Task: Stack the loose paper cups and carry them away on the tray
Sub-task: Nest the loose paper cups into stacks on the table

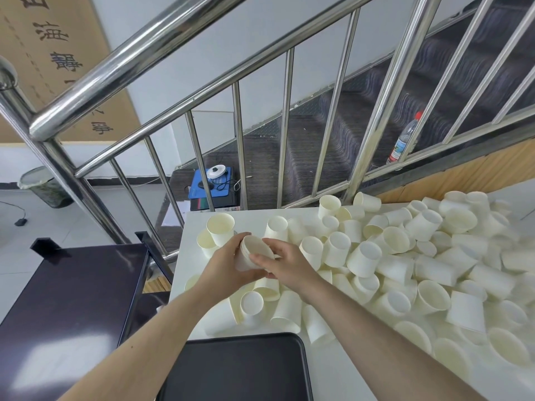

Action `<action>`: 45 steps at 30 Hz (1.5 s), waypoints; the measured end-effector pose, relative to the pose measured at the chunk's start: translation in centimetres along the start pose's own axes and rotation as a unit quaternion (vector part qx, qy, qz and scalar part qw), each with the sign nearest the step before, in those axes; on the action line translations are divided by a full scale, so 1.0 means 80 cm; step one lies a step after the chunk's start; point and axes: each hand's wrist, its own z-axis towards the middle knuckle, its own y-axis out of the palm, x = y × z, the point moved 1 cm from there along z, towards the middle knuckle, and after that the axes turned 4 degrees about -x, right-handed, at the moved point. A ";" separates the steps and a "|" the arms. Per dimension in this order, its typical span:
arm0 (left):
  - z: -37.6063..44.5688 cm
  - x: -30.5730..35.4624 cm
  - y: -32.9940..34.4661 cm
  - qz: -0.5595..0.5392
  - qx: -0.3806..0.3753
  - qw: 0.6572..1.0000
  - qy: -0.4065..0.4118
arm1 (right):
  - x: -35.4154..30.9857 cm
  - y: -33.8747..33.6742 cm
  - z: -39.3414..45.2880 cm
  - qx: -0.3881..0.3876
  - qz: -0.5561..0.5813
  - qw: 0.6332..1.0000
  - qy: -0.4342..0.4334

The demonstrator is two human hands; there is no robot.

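Observation:
A short stack of nested white paper cups [254, 249] is held above the white table [197, 302], tilted with its mouth up and to the right. My left hand [225, 264] wraps the stack from the left and below. My right hand [285, 263] grips its rim side from the right. Several loose paper cups [405, 256] lie heaped across the table, most on their sides, a few upright such as one cup [221, 228] beyond my hands. A black tray [240, 369] lies bare at the table's near edge, below my forearms.
A steel stair railing [237, 140] runs just behind the table, with carpeted steps and a plastic bottle [404, 138] beyond it. A dark glossy table [66, 299] stands to the left. On the floor sit a blue box [212, 183] and a bin [43, 185].

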 end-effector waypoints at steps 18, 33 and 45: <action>-0.129 -0.089 -0.049 0.222 -0.138 0.965 -0.031 | 0.047 0.044 -0.007 0.010 -0.120 0.992 0.041; -0.170 -0.144 -0.030 0.401 -0.232 0.885 -0.051 | 0.056 0.082 -0.024 0.039 -0.294 0.955 0.029; -0.147 -0.146 -0.037 0.311 -0.188 0.931 -0.013 | 0.057 0.084 -0.036 0.062 -0.324 0.943 0.045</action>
